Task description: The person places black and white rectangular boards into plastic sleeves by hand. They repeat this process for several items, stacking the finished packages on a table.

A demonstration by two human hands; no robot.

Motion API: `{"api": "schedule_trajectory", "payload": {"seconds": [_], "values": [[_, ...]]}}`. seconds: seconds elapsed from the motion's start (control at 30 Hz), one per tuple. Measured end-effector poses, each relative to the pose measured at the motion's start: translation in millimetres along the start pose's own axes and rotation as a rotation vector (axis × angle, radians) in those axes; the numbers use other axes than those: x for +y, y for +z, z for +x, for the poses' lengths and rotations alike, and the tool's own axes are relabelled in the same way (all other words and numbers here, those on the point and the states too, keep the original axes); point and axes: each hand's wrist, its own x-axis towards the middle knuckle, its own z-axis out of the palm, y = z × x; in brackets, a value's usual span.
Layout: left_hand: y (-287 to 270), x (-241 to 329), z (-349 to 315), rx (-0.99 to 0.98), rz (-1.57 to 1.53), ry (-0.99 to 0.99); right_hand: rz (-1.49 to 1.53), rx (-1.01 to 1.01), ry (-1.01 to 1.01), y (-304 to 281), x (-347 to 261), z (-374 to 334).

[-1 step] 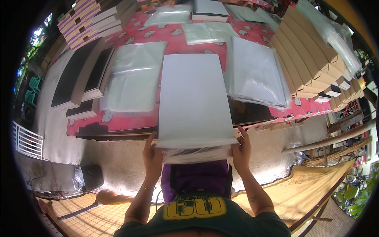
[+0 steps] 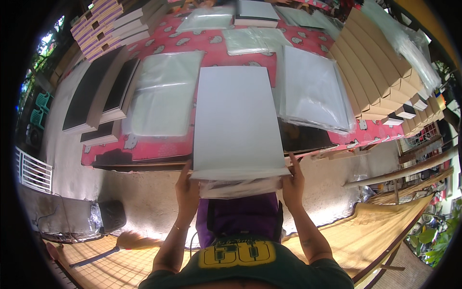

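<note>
A large white paper block [image 2: 236, 120] rests on the table in front of me, its near end reaching past the table edge. A clear plastic bag [image 2: 240, 188] covers that near end, and its crumpled mouth hangs toward me. My left hand [image 2: 186, 190] is closed on the bag's left side; my right hand [image 2: 292, 185] is closed on its right side. Both thumbs point away from me along the sides of the block. Left of the block lies a pile of flat clear bags [image 2: 163, 96]. On its right, white blocks in clear plastic [image 2: 313, 91] are stacked.
Black-topped paper blocks [image 2: 94, 91] stand at the left edge of the pink patterned table [image 2: 211, 60]. Folded brown cartons [image 2: 370, 72] line the right side, with loose plastic over them. A purple seat [image 2: 238, 216] is below my hands. A broom [image 2: 134, 241] lies at lower left.
My two hands have drawn very slightly inward at the bag's sides. The block and the piles around it look the same.
</note>
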Motion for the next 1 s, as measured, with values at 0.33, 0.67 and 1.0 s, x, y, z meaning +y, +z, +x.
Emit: {"api": "schedule_trajectory", "payload": {"seconds": [0.33, 0.67, 1.0], "values": [[-29, 4, -3, -0.146, -0.291, 0.084, 0.451, -0.129, 0.032, -34, -6, -1], [-42, 189, 126, -0.47, -1.07, 0.352, 1.217, -0.529, -0.099, -16, -197, 136], [0, -20, 227, -0.263, -0.855, -0.247, 1.048, -0.334, 0.478, 56, 0, 217]]}}
